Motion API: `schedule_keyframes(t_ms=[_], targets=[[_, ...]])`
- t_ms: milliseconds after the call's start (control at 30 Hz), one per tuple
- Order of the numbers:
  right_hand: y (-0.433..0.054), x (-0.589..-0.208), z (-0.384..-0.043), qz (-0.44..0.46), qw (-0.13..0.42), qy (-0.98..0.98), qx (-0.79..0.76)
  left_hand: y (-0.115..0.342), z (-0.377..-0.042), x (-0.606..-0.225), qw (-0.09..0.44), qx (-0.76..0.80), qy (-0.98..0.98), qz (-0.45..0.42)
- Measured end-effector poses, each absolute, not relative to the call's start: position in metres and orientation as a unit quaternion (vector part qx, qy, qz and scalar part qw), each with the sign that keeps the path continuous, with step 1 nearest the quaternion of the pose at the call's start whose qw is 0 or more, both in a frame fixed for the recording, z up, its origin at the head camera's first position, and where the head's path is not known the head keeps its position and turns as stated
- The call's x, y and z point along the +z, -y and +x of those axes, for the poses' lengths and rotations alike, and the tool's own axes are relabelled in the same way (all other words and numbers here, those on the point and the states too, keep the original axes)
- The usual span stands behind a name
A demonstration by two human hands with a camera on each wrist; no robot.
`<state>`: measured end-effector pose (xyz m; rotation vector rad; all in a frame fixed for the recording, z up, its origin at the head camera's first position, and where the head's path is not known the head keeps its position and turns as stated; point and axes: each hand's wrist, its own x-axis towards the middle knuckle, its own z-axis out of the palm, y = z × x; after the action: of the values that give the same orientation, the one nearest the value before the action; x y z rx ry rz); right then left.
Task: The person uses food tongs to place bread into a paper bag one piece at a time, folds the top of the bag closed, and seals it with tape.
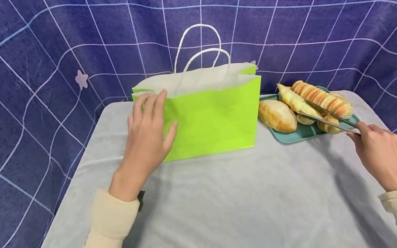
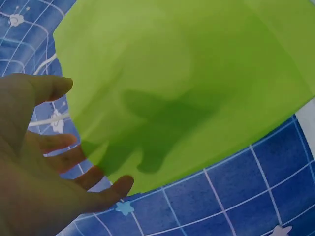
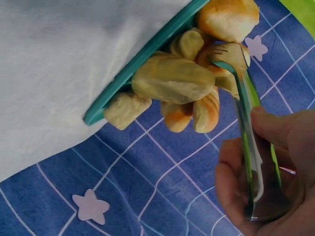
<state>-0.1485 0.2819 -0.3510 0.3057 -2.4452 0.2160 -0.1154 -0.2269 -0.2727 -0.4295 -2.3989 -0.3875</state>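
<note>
Your right hand [image 1: 384, 153] grips metal tongs [image 3: 250, 147], fingers and thumb closed around the arms. Your left hand [image 1: 145, 129] holds nothing; its fingers are spread and extended.

The tong tips lie at a pale, pointed roll [image 1: 291, 98] at the far right of the table; whether they bear firmly on it, you cannot tell from these views. That roll sits among others on a teal tray [image 1: 296, 137], with an oval roll [image 1: 277, 115] to its left and a ridged loaf [image 1: 319, 97] to its right.

Left of the tray, a green paper bag [image 1: 206, 122] stands upright, open at the top, its white handles [image 1: 198, 25] raised. Your left hand is at the bag's left side, near the rim; contact cannot be confirmed.

Bag and tray both rest on a table [image 1: 237, 206] under pale cloth. Beyond hangs a blue backdrop [image 1: 148, 22] with pale grid lines.
</note>
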Motion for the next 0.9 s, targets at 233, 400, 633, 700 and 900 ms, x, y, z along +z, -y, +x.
schedule_keyframes(t_ms=[233, 400, 633, 700, 900], targets=[[-0.286, -0.347, -0.140, 0.118, 0.370, 0.916, 0.098, 0.229, -0.111, -0.278, 0.339, -0.148, 0.912, -0.176], [-0.284, -0.328, -0.126, 0.141, 0.405, 0.898, 0.100, 0.232, -0.108, -0.280, 0.335, -0.157, 0.910, -0.185], [-0.270, -0.282, -0.112, 0.189, 0.440, 0.863, 0.161, 0.233, -0.105, -0.279, 0.335, -0.156, 0.909, -0.191], [-0.261, -0.269, -0.111, 0.207, 0.444, 0.854, 0.177, 0.233, -0.104, -0.280, 0.337, -0.157, 0.908, -0.193], [-0.234, -0.232, -0.120, 0.268, 0.455, 0.832, 0.168, 0.232, -0.103, -0.285, 0.339, -0.159, 0.906, -0.196]])
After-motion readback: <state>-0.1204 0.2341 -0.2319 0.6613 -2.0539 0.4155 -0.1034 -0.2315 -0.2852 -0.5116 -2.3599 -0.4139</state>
